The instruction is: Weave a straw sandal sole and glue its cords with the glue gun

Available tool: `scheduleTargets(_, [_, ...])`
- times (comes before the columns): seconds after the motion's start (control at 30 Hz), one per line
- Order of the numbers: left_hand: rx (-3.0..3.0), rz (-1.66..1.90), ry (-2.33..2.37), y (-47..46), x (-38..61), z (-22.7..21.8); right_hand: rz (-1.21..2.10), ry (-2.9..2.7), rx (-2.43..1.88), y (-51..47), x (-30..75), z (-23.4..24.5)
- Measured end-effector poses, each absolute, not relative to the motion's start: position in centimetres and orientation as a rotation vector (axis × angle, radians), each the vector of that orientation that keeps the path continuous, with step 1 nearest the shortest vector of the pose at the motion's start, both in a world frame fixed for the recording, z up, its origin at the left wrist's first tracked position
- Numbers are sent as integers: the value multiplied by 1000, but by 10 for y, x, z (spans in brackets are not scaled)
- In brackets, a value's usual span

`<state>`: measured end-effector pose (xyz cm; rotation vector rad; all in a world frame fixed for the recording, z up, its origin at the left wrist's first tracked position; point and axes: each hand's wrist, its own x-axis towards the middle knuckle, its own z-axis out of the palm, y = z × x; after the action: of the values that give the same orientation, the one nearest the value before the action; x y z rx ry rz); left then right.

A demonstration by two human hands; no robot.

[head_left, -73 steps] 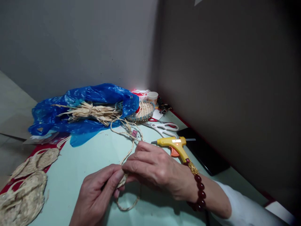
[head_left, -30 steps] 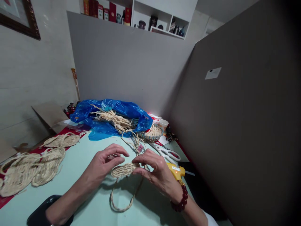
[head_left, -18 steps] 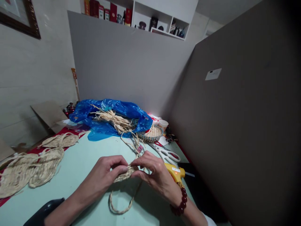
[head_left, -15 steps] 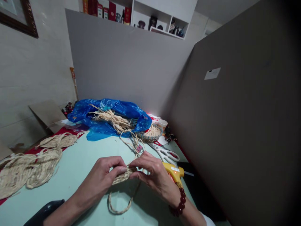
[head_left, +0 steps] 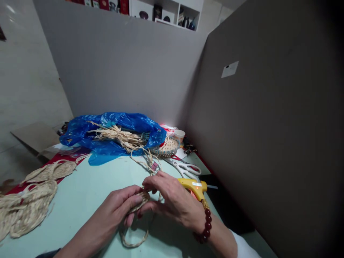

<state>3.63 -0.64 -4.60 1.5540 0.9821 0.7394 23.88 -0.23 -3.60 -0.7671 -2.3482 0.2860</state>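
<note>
A small coiled piece of braided straw (head_left: 142, 202) is held over the table's middle, much of it hidden by fingers. My left hand (head_left: 122, 206) grips its left side, thumb on top and fingertips curled beneath. At the right end, the fingers of my right hand (head_left: 170, 199) close around the edge, index above and thumb below. A tail of straw braid (head_left: 134, 245) hangs in a loop under my hands. Dark red beads (head_left: 206, 227) circle my right wrist. Just beyond that hand lies a yellow glue gun (head_left: 196, 186) with a small light on.
White-handled scissors (head_left: 185, 168) lie behind the glue gun, near a shallow woven basket (head_left: 170, 147) and a paper cup (head_left: 179, 134). A blue plastic bag (head_left: 80, 130) holds a bundle of dry straw (head_left: 120, 136). Woven straw pieces (head_left: 32, 208) rest at the left. Grey partitions (head_left: 134, 71) stand behind and right.
The view has swung right, so the surroundings sit farther left. My left hand now wraps more of the straw piece, and my right hand has shifted left over it.
</note>
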Motion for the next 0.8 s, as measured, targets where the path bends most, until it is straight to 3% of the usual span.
scheduleTargets(0.47, [1503,775,1192,-20,35,-32,395,-2093,-705,-2,244,-16])
scheduleTargets(0.8, [1620,859,1312,-21,33,-36,247,-2053,-669,-5,236,-23])
